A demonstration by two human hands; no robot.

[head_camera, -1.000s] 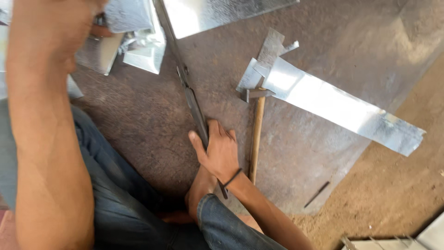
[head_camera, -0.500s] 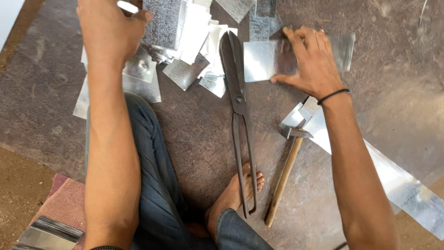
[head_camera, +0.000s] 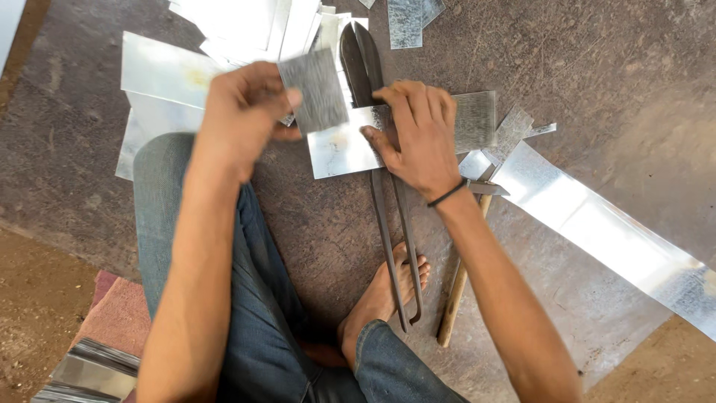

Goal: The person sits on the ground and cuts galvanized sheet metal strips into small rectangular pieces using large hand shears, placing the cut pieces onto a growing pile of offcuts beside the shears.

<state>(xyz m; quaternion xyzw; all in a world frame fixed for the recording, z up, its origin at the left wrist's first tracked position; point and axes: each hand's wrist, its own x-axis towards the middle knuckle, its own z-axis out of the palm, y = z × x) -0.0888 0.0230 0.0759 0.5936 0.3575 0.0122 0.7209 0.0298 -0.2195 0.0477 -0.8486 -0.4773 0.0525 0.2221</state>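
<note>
My left hand (head_camera: 242, 112) pinches a small grey metal sheet piece (head_camera: 317, 89) by its left edge and holds it above the floor. My right hand (head_camera: 418, 138) presses flat on a wider rectangular metal sheet (head_camera: 339, 149) that lies across the long dark tin snips (head_camera: 388, 224). The snips' blades point away from me and their handles reach toward my bare foot (head_camera: 384, 295). A black band circles my right wrist.
A heap of cut metal sheets (head_camera: 171, 71) lies at the upper left. A wooden-handled hammer (head_camera: 459, 291) rests right of the snips, beside a long shiny metal strip (head_camera: 604, 231). Stacked strips (head_camera: 86, 373) sit at the lower left on a reddish mat.
My right hand has drawn the wide sheet over the snips. My left hand has lifted a small piece from the heap. The view has shifted down toward my leg.
</note>
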